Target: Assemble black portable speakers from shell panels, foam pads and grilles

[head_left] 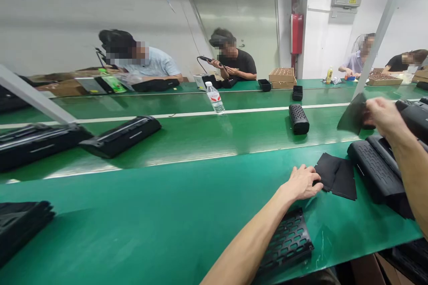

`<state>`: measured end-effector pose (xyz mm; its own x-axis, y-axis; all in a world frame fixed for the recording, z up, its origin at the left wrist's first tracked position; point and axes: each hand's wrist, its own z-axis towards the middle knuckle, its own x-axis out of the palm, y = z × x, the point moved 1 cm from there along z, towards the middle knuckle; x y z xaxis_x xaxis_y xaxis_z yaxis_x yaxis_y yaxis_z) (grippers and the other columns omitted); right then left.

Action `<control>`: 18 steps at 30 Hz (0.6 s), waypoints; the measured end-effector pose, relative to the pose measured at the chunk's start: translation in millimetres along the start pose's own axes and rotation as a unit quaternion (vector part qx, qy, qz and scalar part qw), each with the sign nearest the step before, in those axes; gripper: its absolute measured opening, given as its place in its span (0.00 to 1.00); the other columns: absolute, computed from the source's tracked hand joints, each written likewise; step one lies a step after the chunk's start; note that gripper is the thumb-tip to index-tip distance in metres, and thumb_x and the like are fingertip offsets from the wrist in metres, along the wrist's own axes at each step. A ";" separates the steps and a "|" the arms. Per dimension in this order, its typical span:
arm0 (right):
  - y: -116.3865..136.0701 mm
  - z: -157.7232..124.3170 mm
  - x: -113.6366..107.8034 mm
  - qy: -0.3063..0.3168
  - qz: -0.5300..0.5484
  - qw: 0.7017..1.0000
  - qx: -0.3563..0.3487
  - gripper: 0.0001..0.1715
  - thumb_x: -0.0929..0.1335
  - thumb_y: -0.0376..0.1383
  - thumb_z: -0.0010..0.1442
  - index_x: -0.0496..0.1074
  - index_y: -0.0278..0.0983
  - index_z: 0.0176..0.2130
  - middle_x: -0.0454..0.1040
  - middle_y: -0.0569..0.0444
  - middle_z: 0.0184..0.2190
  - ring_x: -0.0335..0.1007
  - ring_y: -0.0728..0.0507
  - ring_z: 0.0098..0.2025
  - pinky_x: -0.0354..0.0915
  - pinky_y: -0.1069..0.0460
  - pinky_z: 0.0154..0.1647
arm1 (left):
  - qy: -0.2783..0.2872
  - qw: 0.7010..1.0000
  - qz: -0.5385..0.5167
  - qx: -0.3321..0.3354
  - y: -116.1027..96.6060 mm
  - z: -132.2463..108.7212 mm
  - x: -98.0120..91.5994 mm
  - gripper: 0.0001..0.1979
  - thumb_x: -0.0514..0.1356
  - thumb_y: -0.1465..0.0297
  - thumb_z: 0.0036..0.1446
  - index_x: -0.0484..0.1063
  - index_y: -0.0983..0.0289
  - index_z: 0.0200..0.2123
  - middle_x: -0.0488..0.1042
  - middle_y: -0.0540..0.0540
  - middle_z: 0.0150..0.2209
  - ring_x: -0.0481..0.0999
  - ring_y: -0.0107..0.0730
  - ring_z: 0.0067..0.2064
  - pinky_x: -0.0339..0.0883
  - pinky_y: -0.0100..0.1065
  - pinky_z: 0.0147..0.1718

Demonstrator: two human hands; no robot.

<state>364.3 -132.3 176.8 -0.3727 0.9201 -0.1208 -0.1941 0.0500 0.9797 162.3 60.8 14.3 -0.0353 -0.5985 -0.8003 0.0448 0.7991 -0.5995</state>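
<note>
My right hand [386,118] is raised at the right, its fingers closed on a thin black sheet [351,115] that is slightly blurred. Low on the green bench, my left hand [302,181] rests with fingers apart at the left edge of some flat black sheets [339,176]; whether it presses on them I cannot tell. Under my left forearm lies a black perforated panel [290,238], partly covered by the arm. Close to the sheets, black slotted housings [376,169] are piled at the right, partly behind my right forearm.
On the green conveyor [187,131] stand a water bottle [215,98], a black perforated housing [298,119] and long black units [122,137]. A dark stack [23,227] lies at bench left. Co-workers [234,60] sit across the line. A slanted metal post [381,31] rises at right.
</note>
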 end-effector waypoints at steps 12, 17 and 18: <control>-94.1 -172.5 117.3 0.257 0.311 0.874 0.269 0.25 0.81 0.55 0.54 0.77 0.40 0.34 0.84 0.49 0.40 0.81 0.38 0.42 0.78 0.38 0.52 | -0.067 0.876 -0.461 -0.125 12.8 -117.6 -26.0 0.32 0.71 0.44 0.46 0.75 0.65 0.42 0.79 0.56 0.35 0.75 0.34 0.34 0.69 0.35 0.37; -106.9 -188.2 126.8 0.328 0.158 0.876 0.317 0.36 0.71 0.69 0.58 0.69 0.43 0.45 0.83 0.48 0.39 0.84 0.34 0.42 0.79 0.38 0.43 | -0.089 0.891 -0.396 -0.202 11.8 -164.2 -29.9 0.19 0.66 0.52 0.55 0.75 0.64 0.34 0.70 0.48 0.27 0.65 0.27 0.29 0.59 0.30 0.30; -109.1 -190.7 128.4 0.345 0.085 0.888 0.293 0.36 0.72 0.68 0.57 0.68 0.43 0.45 0.83 0.50 0.36 0.84 0.36 0.39 0.78 0.41 0.40 | -0.086 0.897 -0.379 -0.213 11.9 -171.0 -31.3 0.18 0.64 0.53 0.56 0.75 0.64 0.33 0.70 0.47 0.26 0.64 0.28 0.28 0.58 0.30 0.29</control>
<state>164.5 -93.8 24.0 -0.8575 0.4873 0.1652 0.3483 0.3134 0.8834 -6.9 98.7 32.5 0.2608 -0.9496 -0.1740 -0.3142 0.0869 -0.9454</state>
